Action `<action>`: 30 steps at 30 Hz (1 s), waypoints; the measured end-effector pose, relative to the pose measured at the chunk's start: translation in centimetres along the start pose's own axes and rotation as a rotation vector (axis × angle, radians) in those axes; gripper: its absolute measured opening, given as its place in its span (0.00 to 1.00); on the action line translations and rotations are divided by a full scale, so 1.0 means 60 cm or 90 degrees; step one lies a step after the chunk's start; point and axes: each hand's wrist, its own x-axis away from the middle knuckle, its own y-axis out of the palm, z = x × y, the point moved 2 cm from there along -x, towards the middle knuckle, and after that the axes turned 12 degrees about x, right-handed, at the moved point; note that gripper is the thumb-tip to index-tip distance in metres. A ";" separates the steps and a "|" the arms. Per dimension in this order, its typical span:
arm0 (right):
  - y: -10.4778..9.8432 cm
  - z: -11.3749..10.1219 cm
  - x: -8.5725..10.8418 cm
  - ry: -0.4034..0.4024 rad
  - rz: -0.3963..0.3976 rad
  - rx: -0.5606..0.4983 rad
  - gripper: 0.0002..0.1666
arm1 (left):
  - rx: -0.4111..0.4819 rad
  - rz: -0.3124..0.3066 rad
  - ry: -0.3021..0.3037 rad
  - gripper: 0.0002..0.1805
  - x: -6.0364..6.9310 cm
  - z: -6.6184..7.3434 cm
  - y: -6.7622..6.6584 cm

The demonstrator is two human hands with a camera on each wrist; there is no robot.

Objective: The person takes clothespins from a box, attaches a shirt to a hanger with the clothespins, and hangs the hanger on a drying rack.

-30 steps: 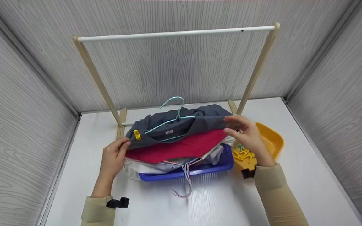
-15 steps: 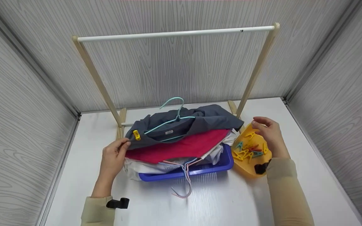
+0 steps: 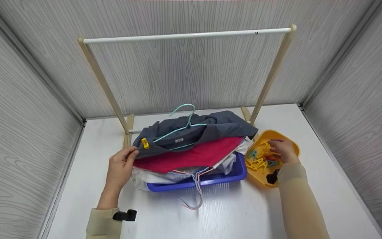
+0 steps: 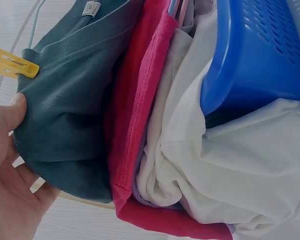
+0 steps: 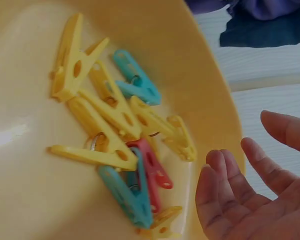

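A dark grey shirt (image 3: 224, 127) lies over a pink garment (image 3: 191, 156), with a mint green hanger (image 3: 189, 119) in its neck. My left hand (image 3: 119, 167) pinches the shirt's left edge, beside a yellow clothespin (image 3: 145, 143) clipped there; the left wrist view shows the thumb on the grey cloth (image 4: 70, 120). My right hand (image 3: 284, 151) is over the yellow bowl (image 3: 292, 144) of clothespins. In the right wrist view the right hand (image 5: 260, 200) has relaxed fingers with nothing between them, near yellow clothespins (image 5: 107, 145), teal ones (image 5: 127, 200) and a red one (image 5: 152, 167).
Behind the clothes stands a rack with a white rail (image 3: 187, 36) and wooden legs. Under the garments is a blue basket (image 3: 207, 182), with white cloth (image 3: 143, 177) over its left side. The hooks (image 3: 199, 196) of further hangers stick out over its front.
My right hand has left the shirt's right side and moved right, then over the bowl. The shirt's right corner now hangs loose. My left hand keeps its place on the shirt.
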 end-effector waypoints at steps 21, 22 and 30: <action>0.020 0.013 0.001 0.130 -0.009 -0.028 0.26 | -0.013 0.001 -0.004 0.04 0.000 0.001 0.001; 0.022 0.010 0.009 0.137 -0.007 -0.037 0.26 | -0.012 0.001 -0.005 0.04 0.000 0.002 0.001; 0.039 -0.014 0.075 0.221 0.008 -0.159 0.31 | -0.018 -0.002 -0.004 0.04 0.001 0.003 0.001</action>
